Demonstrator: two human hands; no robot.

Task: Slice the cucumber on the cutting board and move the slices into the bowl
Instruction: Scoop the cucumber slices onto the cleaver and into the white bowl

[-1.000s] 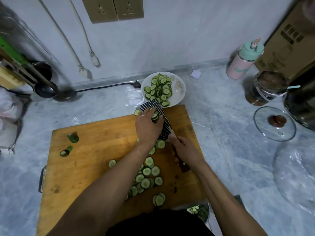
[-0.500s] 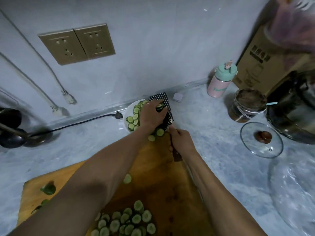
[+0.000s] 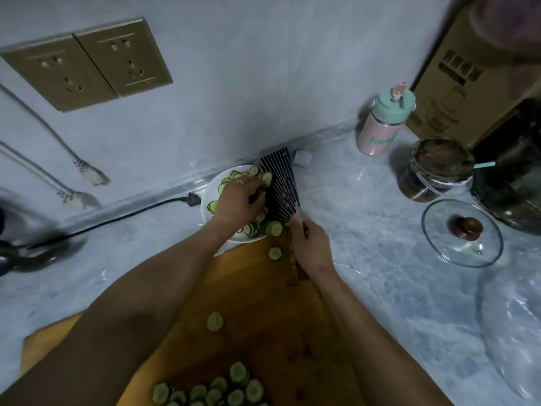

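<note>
**A:** What does your head camera show?

**B:** Your right hand (image 3: 311, 247) is wrapped around the handle of a dark ridged knife (image 3: 281, 189), its broad blade lying over the right rim of the white bowl (image 3: 209, 197). Your left hand (image 3: 238, 200) reaches over the bowl with fingers curled against the blade face, among cucumber slices (image 3: 254, 227); I cannot tell whether it holds any.

**A:** Where are the edges?

**B:** The bowl touches the far edge of the wooden cutting board (image 3: 269, 317) and sits near the wall. 1 slice (image 3: 275, 253) lies on the board just beside the bowl, another (image 3: 215, 321) mid-board, and a pile of slices (image 3: 216, 389) sits at the near edge. Bare marble counter (image 3: 366, 230) opens to your right, up to a glass lid (image 3: 462, 232), a jar (image 3: 436, 168) and a pink bottle (image 3: 383, 124).
</note>
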